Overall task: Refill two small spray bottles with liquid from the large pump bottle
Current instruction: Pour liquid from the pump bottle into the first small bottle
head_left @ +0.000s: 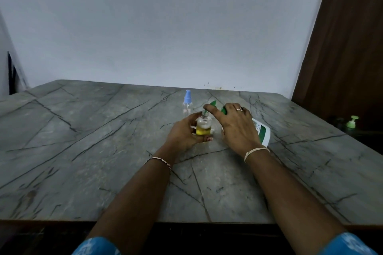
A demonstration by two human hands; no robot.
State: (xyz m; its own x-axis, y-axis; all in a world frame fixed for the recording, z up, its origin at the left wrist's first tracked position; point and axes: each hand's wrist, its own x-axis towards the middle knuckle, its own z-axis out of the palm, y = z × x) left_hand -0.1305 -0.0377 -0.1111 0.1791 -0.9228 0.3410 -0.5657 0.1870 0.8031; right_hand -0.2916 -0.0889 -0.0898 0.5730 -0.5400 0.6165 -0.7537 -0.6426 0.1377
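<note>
My left hand [184, 132] grips a small clear bottle [203, 126] with its cap off; yellow liquid fills its lower part. My right hand [234, 124] lies over the green pump head [213, 103] of the large white pump bottle [262, 132], which is tilted toward the small bottle. The pump's green spout points down into the open neck. My right fingers press on the pump top. A second small clear spray bottle [187, 103] with a blue spray cap stands upright just behind, apart from both hands.
The grey marble table [103, 151] runs to a pale wall at the back. A dark wooden door stands at the right. A small light-green pump top [352, 121] shows beyond the table's right edge.
</note>
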